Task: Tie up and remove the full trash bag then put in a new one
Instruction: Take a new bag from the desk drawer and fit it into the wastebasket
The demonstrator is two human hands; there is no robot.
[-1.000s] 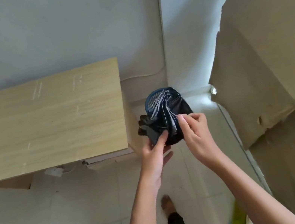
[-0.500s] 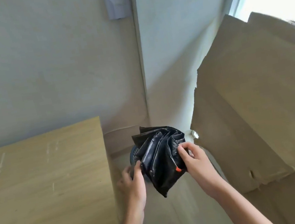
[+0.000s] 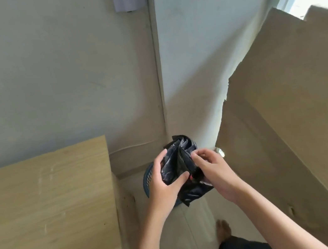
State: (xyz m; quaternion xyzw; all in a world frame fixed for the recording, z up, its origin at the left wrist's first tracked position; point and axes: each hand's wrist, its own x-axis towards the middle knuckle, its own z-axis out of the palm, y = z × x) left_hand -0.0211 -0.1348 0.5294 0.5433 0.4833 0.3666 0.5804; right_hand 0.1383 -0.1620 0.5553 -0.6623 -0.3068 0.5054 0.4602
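Compared with half a second earlier, the folded black trash bag (image 3: 184,165) is gripped more closely: the left hand (image 3: 165,186), which was only touching its edge, is now wrapped around its left side with the thumb pressed across the front, and the right hand (image 3: 215,170) is drawn in over the right side. In the head view, the only view given, the bag is held in the air in front of the body, above a blue basket (image 3: 149,178) whose rim shows just behind and below the left hand. The bag is still pleated and bunched, with a small red mark visible near the left thumb. Both hands are closed on the bag, the right fingertips (image 3: 195,155) pinching into a fold near its top as if a layer is being sought. A pale wooden desk (image 3: 46,211) is seen to the left, sheets of cardboard (image 3: 290,124) lean against the wall to the right, and a bare foot (image 3: 223,229) stands on the tiled floor below. No full, tied bag is visible. It is judged that the new-liner stage is in hand: the bag is being opened out, and it is not yet spread over the basket.
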